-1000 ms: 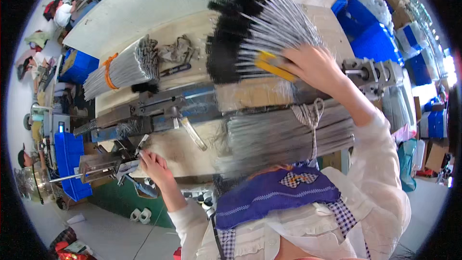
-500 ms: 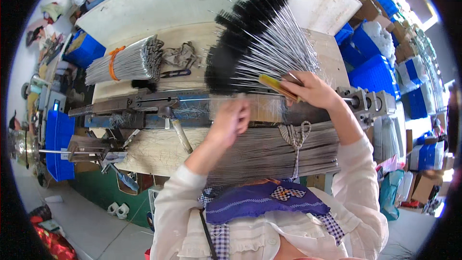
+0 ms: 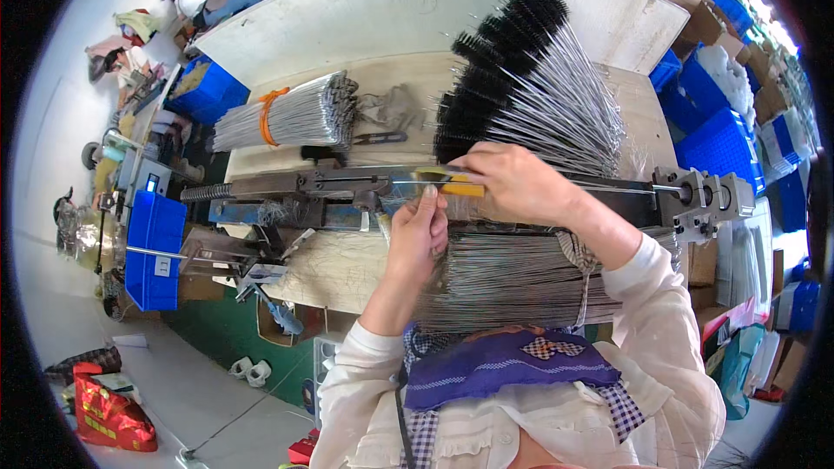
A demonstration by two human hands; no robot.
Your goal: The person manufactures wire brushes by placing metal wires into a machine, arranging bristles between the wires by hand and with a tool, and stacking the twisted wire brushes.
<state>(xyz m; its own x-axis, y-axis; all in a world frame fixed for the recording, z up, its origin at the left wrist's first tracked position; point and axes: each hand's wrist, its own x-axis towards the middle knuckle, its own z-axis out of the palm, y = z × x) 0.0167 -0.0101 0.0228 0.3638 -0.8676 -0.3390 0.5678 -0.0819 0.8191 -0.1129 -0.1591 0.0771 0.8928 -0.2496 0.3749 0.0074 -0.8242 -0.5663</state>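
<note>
My right hand (image 3: 523, 184) grips a flat yellow tool (image 3: 466, 188) with a dark part along it, held over the long metal bench fixture (image 3: 347, 179). Close against its left end, my left hand (image 3: 417, 239) is closed, thumb pressed to the fingers; what it pinches is too small to make out. A thin wire runs from the fixture's left part toward the tool. Beyond my hands lies a fanned pile of black-bristled wire brushes (image 3: 512, 78), their twisted metal stems pointing right. A thick bundle of straight thin wires (image 3: 512, 282) lies nearest me.
Twisted wire stems tied with an orange band (image 3: 271, 117) lie at the back left, beside a rag (image 3: 388, 108) and small dark snips (image 3: 380, 137). A white board (image 3: 347, 22) rises behind the bench. Clamp blocks (image 3: 699, 195) sit at right. Blue crates (image 3: 155, 252) stand around.
My right hand has brought the yellow tool left along the fixture, up to my left hand. My left hand, blurred before, is now closed at the tool's end. The whole view has shifted.
</note>
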